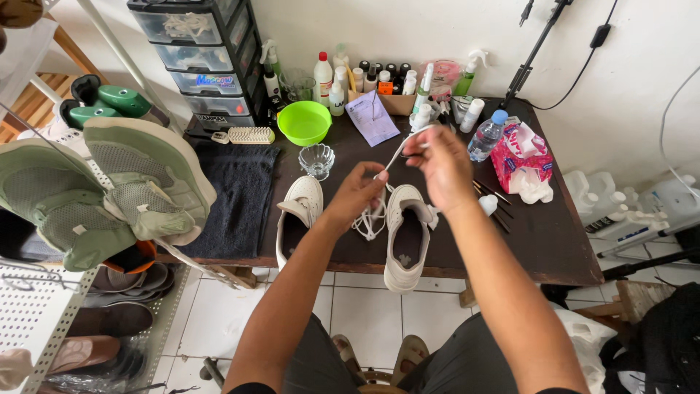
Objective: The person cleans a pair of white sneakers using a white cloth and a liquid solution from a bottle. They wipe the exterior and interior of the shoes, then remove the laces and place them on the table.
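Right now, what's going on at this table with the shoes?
A person sits at a dark wooden table holding a white shoelace stretched between both hands. The left hand pinches its lower part and the right hand its upper end, above a white sneaker. The second white sneaker lies beside it, by a small glass bowl.

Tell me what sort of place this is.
Probably a shoe-cleaning or shoe-care workshop. Both hands, left hand and right hand, handle a white shoelace over a pair of white sneakers; cleaning bottles, a scrub brush and a shoe rack surround the dark table.
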